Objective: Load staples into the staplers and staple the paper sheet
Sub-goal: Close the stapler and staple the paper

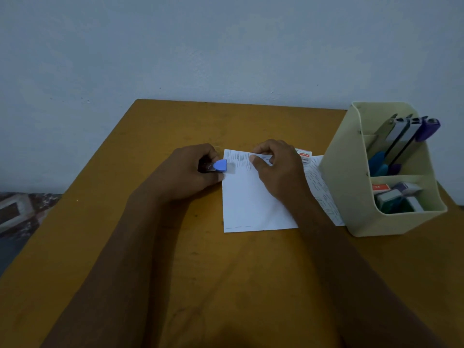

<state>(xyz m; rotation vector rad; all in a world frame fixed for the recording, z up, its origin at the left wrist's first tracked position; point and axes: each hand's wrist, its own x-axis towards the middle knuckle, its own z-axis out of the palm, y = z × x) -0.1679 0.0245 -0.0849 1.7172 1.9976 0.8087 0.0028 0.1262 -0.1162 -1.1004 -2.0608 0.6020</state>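
My left hand (190, 172) is closed around a small stapler with a light blue tip (221, 165), whose nose sits over the upper left edge of the white paper sheet (251, 204). My right hand (276, 167) pinches the folded top edge of that sheet and holds it down on the wooden table (175, 259). Rows of staples show along the paper's top and bottom edges. A small staple box (305, 155) peeks out behind my right hand.
A cream desk organiser (351, 187) stands at the table's right side, touching the paper's right edge. It holds several staplers (406, 136) upright at the back and staple boxes (396, 195) in front. A wall rises just behind the table.
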